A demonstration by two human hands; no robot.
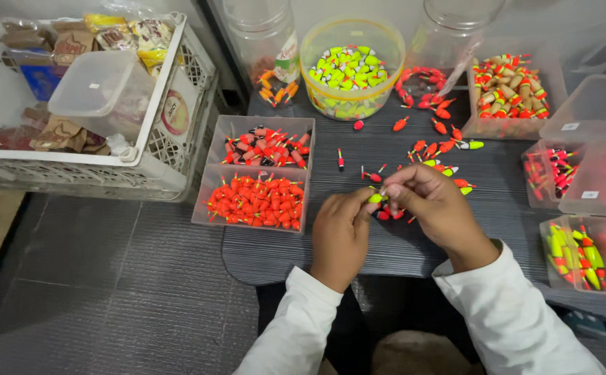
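Observation:
My left hand (339,236) and my right hand (436,210) meet over the dark ribbed table (282,253), both pinching a small yellow-green fishing float (376,198) between their fingertips. Just under the hands lie a few red floats (386,214). More red and yellow floats (436,149) are scattered on the table beyond my right hand. Both wrists wear white sleeves.
A two-part clear tray (209,182) of red floats sits left of my hands. Behind are a round tub of yellow-green floats (352,69), clear jars (264,42) and a box of brown-and-red floats (508,87). More clear boxes (584,253) stand right. A white crate (171,149) stands left.

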